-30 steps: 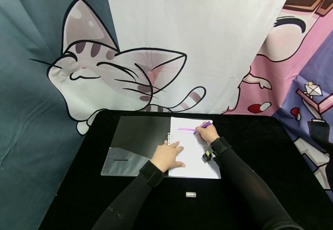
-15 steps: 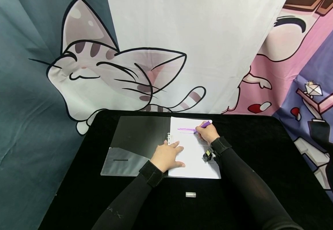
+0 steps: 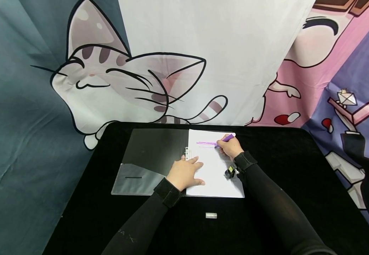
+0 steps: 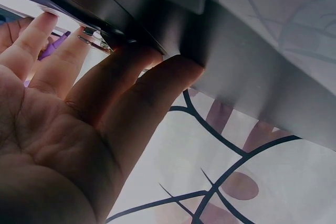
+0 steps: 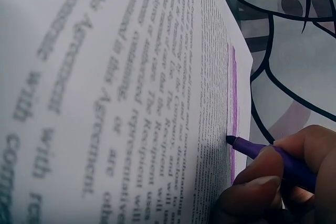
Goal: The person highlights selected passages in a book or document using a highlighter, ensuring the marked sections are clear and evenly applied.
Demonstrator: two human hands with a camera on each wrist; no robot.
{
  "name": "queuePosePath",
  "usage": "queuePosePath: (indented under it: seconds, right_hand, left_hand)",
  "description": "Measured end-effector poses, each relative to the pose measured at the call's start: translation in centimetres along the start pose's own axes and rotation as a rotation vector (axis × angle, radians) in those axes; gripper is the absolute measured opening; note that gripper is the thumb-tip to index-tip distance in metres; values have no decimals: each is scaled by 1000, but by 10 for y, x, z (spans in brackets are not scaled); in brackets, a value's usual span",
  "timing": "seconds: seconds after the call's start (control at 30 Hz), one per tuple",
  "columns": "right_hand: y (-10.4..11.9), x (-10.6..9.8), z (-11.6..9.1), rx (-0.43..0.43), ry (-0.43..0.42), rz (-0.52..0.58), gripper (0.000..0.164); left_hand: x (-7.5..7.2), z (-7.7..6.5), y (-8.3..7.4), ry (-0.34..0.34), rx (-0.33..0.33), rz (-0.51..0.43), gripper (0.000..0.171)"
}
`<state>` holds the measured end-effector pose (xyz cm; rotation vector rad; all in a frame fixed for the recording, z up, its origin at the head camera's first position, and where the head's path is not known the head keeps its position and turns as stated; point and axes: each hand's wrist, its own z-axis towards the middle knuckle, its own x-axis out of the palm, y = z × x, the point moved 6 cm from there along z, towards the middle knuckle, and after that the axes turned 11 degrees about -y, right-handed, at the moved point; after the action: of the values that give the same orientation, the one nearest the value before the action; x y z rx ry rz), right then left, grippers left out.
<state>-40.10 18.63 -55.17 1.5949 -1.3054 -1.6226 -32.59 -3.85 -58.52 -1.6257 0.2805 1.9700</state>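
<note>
In the head view my right hand [image 3: 230,146] pinches a purple highlighter [image 3: 227,138]. In the right wrist view its dark tip meets the printed paper [image 5: 126,103] at a thin purple line beside a thicker purple band [image 5: 234,87]. My left hand [image 3: 184,173] has its fingers spread; in the head view it rests across the folder's spine and the left side of the page. The black clip folder [image 3: 155,145] lies open beneath, its metal clip [image 3: 187,153] just beyond the left fingertips. From the left wrist, the fingers [image 4: 142,98] look extended against the folder.
A small whitish cylinder [image 3: 211,215] lies on the black table [image 3: 286,152] in front of the folder. A translucent pocket [image 3: 136,180] covers the lower part of the folder's left cover. Behind the table hangs a printed cat curtain [image 3: 124,95].
</note>
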Motion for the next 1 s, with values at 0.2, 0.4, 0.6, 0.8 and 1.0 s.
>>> queuePosePath:
  seconds: [0.2,0.4,0.6,0.8,1.0]
  right_hand:
    - [-1,-1,1,6,-4,5,19]
    - [-1,-2,0,-3,-4,7,19]
    - [0,-3,-2,6,-13,11,18]
    - [2,-6,-5,7,-28,-1,19]
    - [3,-9,-7,14,-31,-10,19]
  left_hand:
    - [-20,-2,-8,29,-5,18,83]
    - [-50,-8,-23,85,-29,38,78]
    - [-50,-8,-22,69,-22,37,78]
    - [-15,-2,-5,42,-18,-2,83]
    - [9,0,4,21,-15,-15,85]
